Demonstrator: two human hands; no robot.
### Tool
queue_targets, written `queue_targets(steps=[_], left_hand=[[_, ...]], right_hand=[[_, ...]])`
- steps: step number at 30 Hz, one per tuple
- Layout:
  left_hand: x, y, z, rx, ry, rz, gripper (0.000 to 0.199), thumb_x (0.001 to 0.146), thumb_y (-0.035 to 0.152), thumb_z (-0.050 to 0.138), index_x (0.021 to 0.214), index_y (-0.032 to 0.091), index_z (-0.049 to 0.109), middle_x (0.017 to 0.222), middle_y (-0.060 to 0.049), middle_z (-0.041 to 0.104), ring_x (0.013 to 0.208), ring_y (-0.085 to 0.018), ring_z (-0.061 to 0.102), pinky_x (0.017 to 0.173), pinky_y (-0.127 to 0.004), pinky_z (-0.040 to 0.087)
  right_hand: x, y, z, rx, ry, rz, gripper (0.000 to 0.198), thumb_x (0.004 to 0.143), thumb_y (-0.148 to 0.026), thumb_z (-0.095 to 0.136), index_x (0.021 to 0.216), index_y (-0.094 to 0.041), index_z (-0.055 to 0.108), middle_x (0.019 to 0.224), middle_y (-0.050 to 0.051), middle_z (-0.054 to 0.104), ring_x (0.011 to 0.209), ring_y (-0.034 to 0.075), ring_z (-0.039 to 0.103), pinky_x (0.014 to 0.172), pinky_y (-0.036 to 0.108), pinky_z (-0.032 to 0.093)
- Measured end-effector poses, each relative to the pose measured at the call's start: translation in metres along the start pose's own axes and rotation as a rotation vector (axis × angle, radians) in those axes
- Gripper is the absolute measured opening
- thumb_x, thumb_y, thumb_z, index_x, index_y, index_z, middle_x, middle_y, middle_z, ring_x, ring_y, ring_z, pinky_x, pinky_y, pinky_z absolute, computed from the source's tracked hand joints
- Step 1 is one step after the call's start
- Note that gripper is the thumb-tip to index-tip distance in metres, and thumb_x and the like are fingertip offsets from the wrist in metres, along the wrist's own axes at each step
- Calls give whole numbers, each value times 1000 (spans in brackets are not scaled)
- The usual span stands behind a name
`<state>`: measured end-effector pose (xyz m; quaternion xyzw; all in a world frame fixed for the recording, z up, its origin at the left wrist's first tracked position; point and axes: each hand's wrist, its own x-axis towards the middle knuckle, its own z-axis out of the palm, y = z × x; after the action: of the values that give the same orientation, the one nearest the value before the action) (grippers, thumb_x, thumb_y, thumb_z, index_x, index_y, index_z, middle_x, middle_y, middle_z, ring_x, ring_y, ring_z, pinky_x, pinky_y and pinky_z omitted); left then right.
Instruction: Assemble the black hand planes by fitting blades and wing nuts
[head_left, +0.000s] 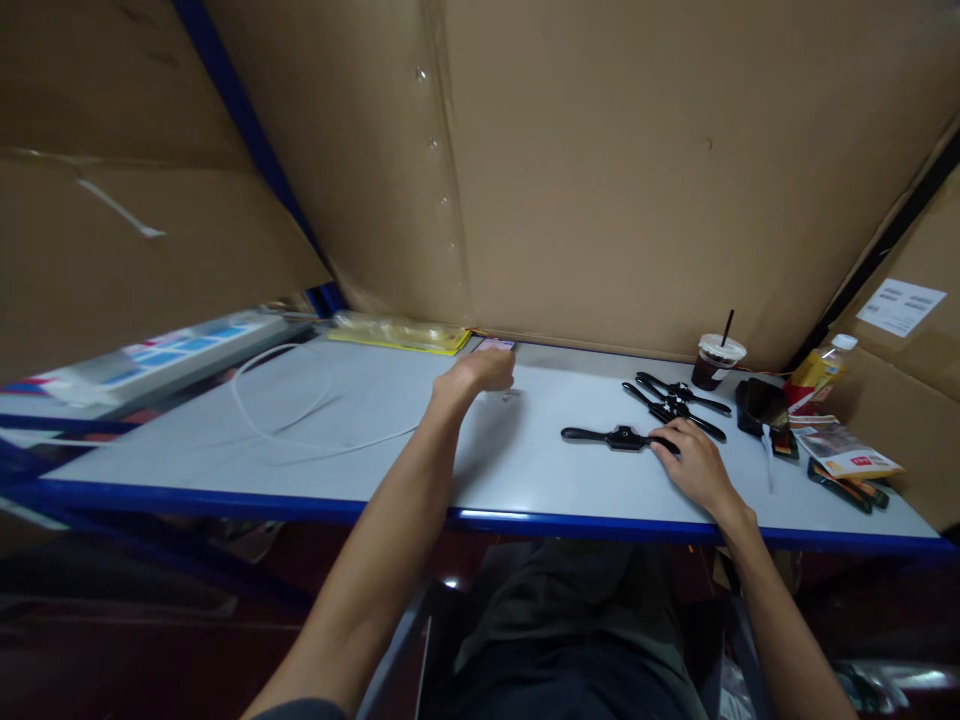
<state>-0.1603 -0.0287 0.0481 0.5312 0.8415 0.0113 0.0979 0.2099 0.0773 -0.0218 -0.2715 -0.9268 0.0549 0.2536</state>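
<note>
Widening midway, the leftmost black tool has slim handles either side.

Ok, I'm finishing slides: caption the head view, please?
Right hand grips a black two-handled tool; left hand extends over the pale tabletop.

- Left hand: its back is hiding the fingertips; the grip is not showing.
- Pink item: the left hand is covering part of it near the back edge of the bench.
- Metallic piece: it is appearing too small and blurred to identify.
- Near black tool: the right hand is covering part of its right handle.
- White cable: the left forearm is hiding its continuation.
- Wall label: above the back right corner, its print is appearing too small to read.
</note>
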Motion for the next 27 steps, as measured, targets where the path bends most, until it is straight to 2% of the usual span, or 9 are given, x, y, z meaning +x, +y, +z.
queue_targets(steps=[2, 4, 7, 11, 13, 16, 21, 27], left_hand=[[-4, 2, 0, 15, -157, -91, 21, 76, 24, 70, 90, 10, 73, 74, -13, 74, 69, -22, 70, 70, -29, 55], [-7, 8, 1, -24, -219, -111, 24, 77, 22, 69, 97, 10, 73, 79, -13, 76, 66, -21, 71, 67, -28, 56], [-8, 25, 7, -1, -168, -52, 28, 76, 17, 67, 103, 10, 74, 85, -15, 77, 71, -23, 73, 71, -30, 57], [-7, 53, 21, 165, 5, 103, 27, 79, 18, 65, 103, 8, 75, 101, -24, 74, 100, -32, 73, 88, -36, 56], [-7, 63, 29, 185, 74, 162, 30, 85, 20, 61, 110, 8, 72, 111, -26, 72, 109, -32, 70, 94, -37, 54], [-9, 74, 37, 224, 135, 211, 33, 92, 18, 51, 119, 6, 65, 112, -26, 70, 110, -31, 69, 95, -39, 53], [-13, 82, 40, 233, 136, 230, 34, 97, 14, 37, 123, 5, 58, 116, -25, 69, 109, -31, 69, 90, -39, 53], [-17, 86, 35, 191, 102, 241, 36, 98, 30, 45, 123, 8, 62, 121, -25, 68, 111, -33, 68, 89, -39, 52]], right_hand=[[0, 0, 0, -4, 0, -2, 23, 98, -27, 55, 109, -23, 75, 105, 7, 69, 103, 25, 62, 94, 39, 49], [0, -1, 0, -9, -1, 4, 23, 98, -27, 55, 109, -23, 75, 105, 7, 69, 103, 25, 62, 93, 39, 49], [0, -3, -1, -16, -5, 13, 23, 98, -27, 56, 110, -23, 75, 106, 7, 69, 104, 25, 61, 93, 38, 49], [0, -6, -2, -14, -14, 20, 22, 98, -25, 56, 110, -22, 75, 107, 7, 68, 104, 24, 61, 95, 38, 48], [0, -6, -3, -12, -16, 21, 22, 98, -24, 57, 110, -22, 74, 108, 7, 68, 105, 24, 61, 95, 37, 48], [0, -6, -3, -15, -14, 21, 22, 98, -24, 57, 111, -22, 74, 108, 7, 68, 105, 24, 61, 95, 37, 47], [0, -5, -3, -10, -20, 17, 22, 98, -25, 56, 110, -23, 74, 107, 7, 68, 105, 24, 61, 95, 37, 47], [0, -5, -3, -18, -21, 20, 22, 98, -25, 56, 110, -24, 74, 107, 7, 68, 104, 23, 61, 94, 37, 48]])
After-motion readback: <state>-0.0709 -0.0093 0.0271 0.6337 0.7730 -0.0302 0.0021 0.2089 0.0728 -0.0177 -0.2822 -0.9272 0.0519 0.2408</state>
